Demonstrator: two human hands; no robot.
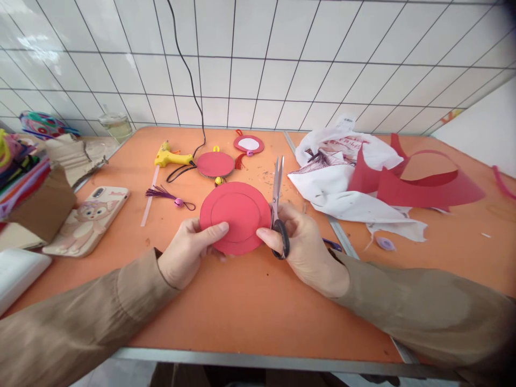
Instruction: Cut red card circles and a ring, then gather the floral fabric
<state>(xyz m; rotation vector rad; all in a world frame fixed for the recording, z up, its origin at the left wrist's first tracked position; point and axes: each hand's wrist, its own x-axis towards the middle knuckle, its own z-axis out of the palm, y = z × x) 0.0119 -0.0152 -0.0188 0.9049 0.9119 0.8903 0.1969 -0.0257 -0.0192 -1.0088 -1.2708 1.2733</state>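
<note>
A red paper disc (237,215) with a smaller circle drawn on it is held above the orange table between both hands. My left hand (189,250) pinches its left edge, thumb on top and fingers beneath. At the right edge, the thumb of my right hand (308,252) presses on the disc. That same hand also holds scissors (276,199) with black handles, blades pointing up and away, nearly closed. Beyond the disc lie a red round piece (215,163) with a yellow bell (219,181) and a smaller red ring-shaped piece (258,144) with a white centre.
A yellow glue gun (171,156), purple tassel (161,193) and phone (88,217) lie left. Further left are a cardboard box (44,204) and a white device (20,274). White plastic bag (338,188) and red paper scraps (427,188) lie right, near a purple roll (386,243).
</note>
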